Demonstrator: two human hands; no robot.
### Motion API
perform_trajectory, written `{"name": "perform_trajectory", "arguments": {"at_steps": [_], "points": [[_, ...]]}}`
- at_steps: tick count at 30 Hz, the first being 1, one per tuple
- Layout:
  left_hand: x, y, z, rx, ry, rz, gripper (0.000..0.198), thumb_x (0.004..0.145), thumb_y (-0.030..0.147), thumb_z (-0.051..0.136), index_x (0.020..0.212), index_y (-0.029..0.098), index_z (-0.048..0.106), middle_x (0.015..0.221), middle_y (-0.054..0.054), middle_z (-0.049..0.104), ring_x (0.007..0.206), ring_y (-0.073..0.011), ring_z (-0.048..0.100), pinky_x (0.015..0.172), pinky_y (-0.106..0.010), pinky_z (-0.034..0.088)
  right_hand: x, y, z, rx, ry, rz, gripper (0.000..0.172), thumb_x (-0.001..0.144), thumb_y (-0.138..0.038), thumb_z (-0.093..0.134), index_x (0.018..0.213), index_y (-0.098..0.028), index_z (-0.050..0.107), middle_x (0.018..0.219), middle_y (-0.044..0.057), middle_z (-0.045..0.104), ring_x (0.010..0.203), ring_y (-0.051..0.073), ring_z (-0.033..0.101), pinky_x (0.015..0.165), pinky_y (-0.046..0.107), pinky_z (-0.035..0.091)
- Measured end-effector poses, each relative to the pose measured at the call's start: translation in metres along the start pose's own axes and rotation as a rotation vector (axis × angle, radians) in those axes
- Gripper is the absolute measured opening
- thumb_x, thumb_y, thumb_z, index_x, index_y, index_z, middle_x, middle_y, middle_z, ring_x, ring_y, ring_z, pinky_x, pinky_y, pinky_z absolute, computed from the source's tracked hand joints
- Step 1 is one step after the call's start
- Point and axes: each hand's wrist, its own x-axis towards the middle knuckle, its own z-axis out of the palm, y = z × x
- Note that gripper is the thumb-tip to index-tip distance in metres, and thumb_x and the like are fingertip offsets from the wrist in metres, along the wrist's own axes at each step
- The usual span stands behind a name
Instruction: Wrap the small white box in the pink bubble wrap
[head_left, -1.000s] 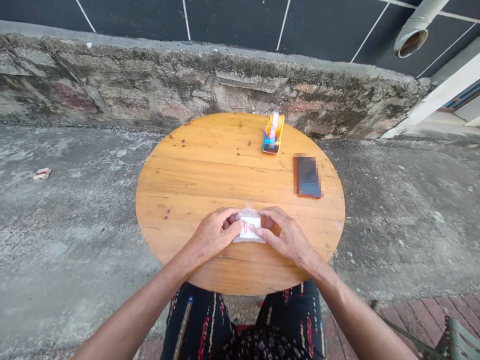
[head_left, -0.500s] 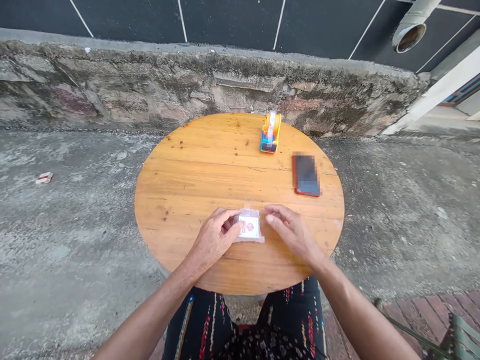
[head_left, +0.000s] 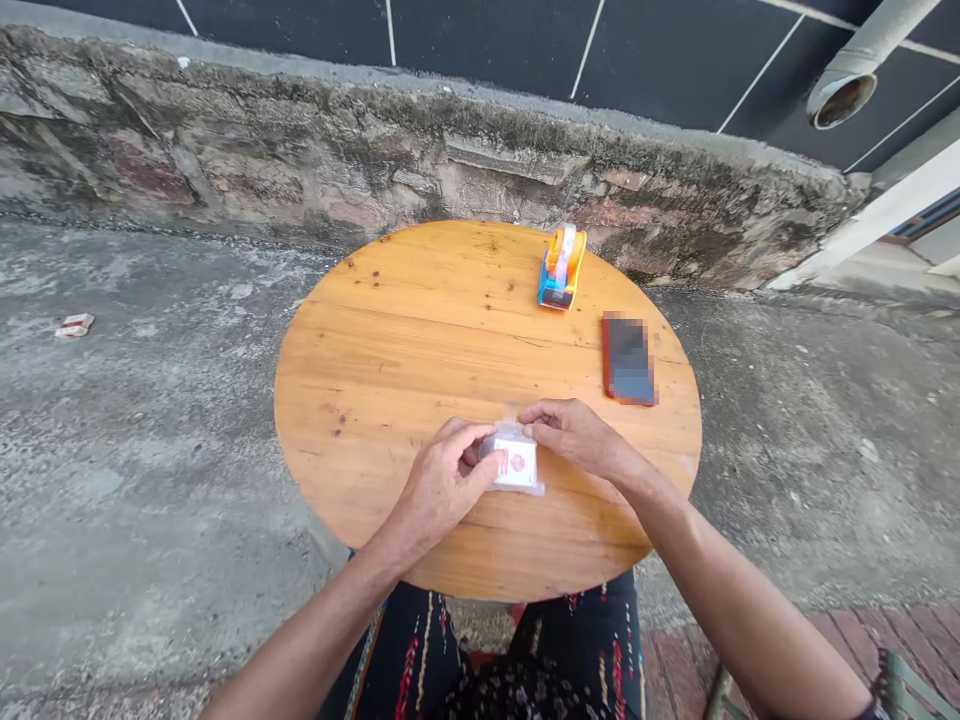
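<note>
A small white packet with a red mark, wrapped in clear plastic point(head_left: 517, 464), lies on the near part of a round wooden table point(head_left: 420, 350). My left hand point(head_left: 444, 482) pinches the packet's left edge with thumb and fingers closed on it. My right hand point(head_left: 576, 438) rests at the packet's upper right corner, its fingertips curled together on the plastic there. An orange and blue tape dispenser point(head_left: 562, 268) stands at the table's far side.
A dark phone in a red case point(head_left: 628, 359) lies on the table's right side. A rough stone wall point(head_left: 300, 160) runs behind the table, with a grey pipe point(head_left: 846, 88) at the upper right. Concrete floor surrounds the table; a scrap of litter point(head_left: 73, 324) lies far left.
My right hand left the packet, then came back to its upper right corner. The left hand kept its hold. The view shifted slightly.
</note>
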Motion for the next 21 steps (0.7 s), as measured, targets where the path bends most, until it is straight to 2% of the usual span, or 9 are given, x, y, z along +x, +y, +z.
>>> {"name": "perform_trajectory", "arguments": {"at_steps": [5, 10, 18, 21], "points": [[0.001, 0.0, 0.0, 0.006, -0.008, 0.017, 0.026, 0.084, 0.029, 0.059, 0.108, 0.02, 0.067, 0.088, -0.002, 0.062, 0.073, -0.0139, 0.058, 0.068, -0.026, 0.048, 0.002, -0.01, -0.005, -0.105, -0.059, 0.047, 0.017, 0.08, -0.028, 0.057, 0.077, -0.017, 0.069, 0.066, 0.0, 0.062, 0.061, 0.012, 0.052, 0.054, 0.023, 0.036], [0.0, 0.002, 0.001, 0.013, 0.006, 0.024, 0.024, 0.084, 0.028, 0.059, 0.105, 0.02, 0.067, 0.087, -0.002, 0.062, 0.071, -0.0137, 0.057, 0.067, -0.026, 0.047, 0.003, -0.013, -0.007, -0.112, -0.085, -0.035, 0.014, 0.079, -0.023, 0.056, 0.071, -0.017, 0.065, 0.067, 0.0, 0.062, 0.061, 0.012, 0.051, 0.056, 0.023, 0.036], [0.0, 0.003, 0.001, 0.02, 0.018, 0.029, 0.024, 0.083, 0.022, 0.057, 0.104, 0.019, 0.067, 0.091, -0.003, 0.064, 0.074, -0.014, 0.058, 0.069, -0.026, 0.047, -0.005, -0.015, 0.001, 0.082, -0.023, -0.015, 0.012, 0.079, -0.024, 0.055, 0.081, -0.016, 0.064, 0.074, 0.001, 0.065, 0.067, 0.013, 0.057, 0.061, 0.025, 0.042], [-0.001, 0.003, 0.004, 0.032, 0.024, 0.018, 0.026, 0.083, 0.023, 0.056, 0.107, 0.019, 0.065, 0.094, -0.003, 0.064, 0.074, -0.0139, 0.059, 0.07, -0.027, 0.048, -0.003, -0.012, 0.005, 0.17, 0.038, 0.062, 0.021, 0.079, -0.028, 0.057, 0.095, -0.016, 0.063, 0.079, 0.002, 0.066, 0.069, 0.015, 0.059, 0.064, 0.027, 0.045]]}}
